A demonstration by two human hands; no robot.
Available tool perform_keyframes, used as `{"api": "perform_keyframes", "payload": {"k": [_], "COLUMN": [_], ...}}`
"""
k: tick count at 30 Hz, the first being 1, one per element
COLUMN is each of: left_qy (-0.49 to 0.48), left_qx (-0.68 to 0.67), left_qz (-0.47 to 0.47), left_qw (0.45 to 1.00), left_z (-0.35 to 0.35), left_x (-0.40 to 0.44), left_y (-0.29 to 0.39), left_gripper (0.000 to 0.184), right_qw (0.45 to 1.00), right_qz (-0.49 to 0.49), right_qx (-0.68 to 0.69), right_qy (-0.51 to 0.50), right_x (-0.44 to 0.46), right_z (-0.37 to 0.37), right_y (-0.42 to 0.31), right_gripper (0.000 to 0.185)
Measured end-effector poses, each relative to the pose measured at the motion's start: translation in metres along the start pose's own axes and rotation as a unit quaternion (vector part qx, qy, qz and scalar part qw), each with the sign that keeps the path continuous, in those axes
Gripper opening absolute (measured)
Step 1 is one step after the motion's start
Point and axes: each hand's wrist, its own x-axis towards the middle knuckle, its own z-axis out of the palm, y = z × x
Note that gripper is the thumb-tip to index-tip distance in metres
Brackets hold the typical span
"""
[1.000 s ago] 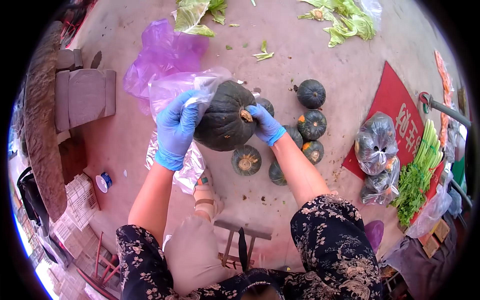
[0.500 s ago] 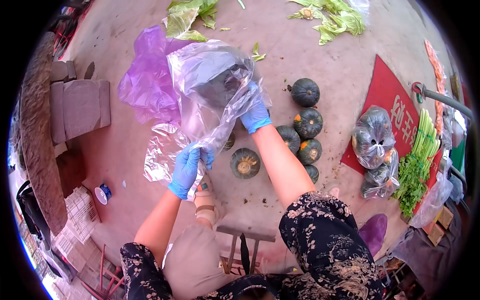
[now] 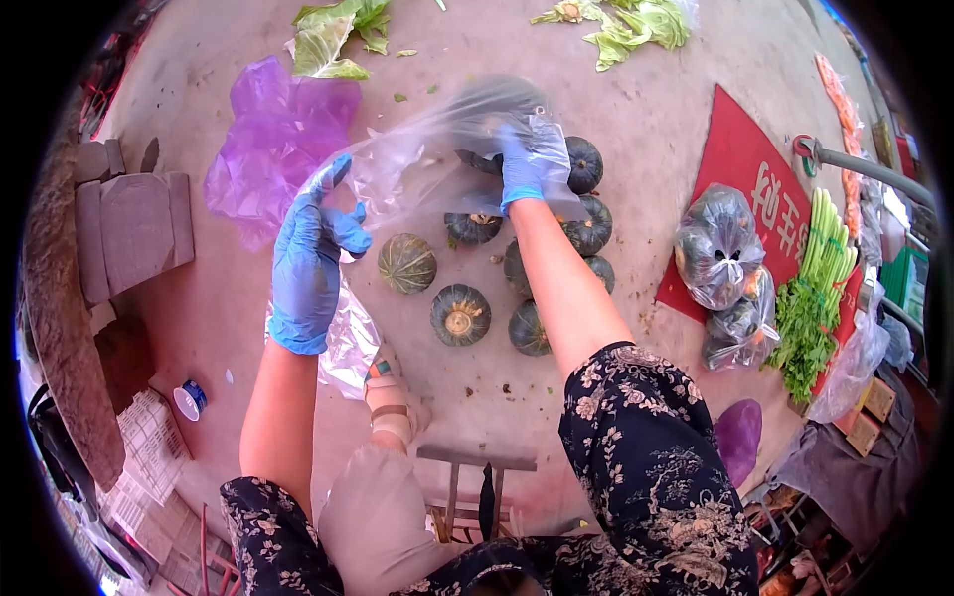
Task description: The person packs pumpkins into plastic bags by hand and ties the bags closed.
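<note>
A kabocha squash (image 3: 494, 97) sits in an untied clear plastic bag (image 3: 402, 159) above the floor (image 3: 452, 50); the right hand (image 3: 521, 171) grips it, while the left hand (image 3: 306, 268), fingers spread, is beside the film. Two knotted bags of kabochas (image 3: 720, 243) lie by the red sheet's (image 3: 717, 149) lower edge; the loose kabochas (image 3: 460, 315) are unbagged.

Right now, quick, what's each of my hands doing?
Left hand: open, fingers spread near the clear bag.
Right hand: holding the bagged pumpkin, fingers partly veiled.

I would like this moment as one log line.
left hand: open, by clear bag | right hand: at squash | squash: seen through bag
</note>
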Motion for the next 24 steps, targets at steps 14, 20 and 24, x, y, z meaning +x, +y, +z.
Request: {"api": "perform_keyframes", "payload": {"k": [14, 20, 24], "left_qy": [-0.11, -0.138, -0.106], "left_qx": [-0.309, -0.371, -0.366], "left_qz": [-0.081, -0.085, -0.094], "left_qw": [0.941, 0.914, 0.92], "left_z": [0.023, 0.025, 0.02], "left_x": [0.05, 0.046, 0.041], "left_y": [-0.001, -0.023, -0.031], "left_gripper": [0.049, 0.045, 0.045], "right_qw": [0.909, 0.903, 0.869], "right_qz": [0.123, 0.111, -0.125], "right_qx": [0.021, -0.315, -0.435], "right_qy": [-0.396, -0.27, -0.203], "right_x": [0.054, 0.028, -0.026], "right_z": [-0.134, -0.214, -0.221], "right_y": [-0.131, -0.063, -0.025], "right_gripper": [0.038, 0.034, 0.03]}}
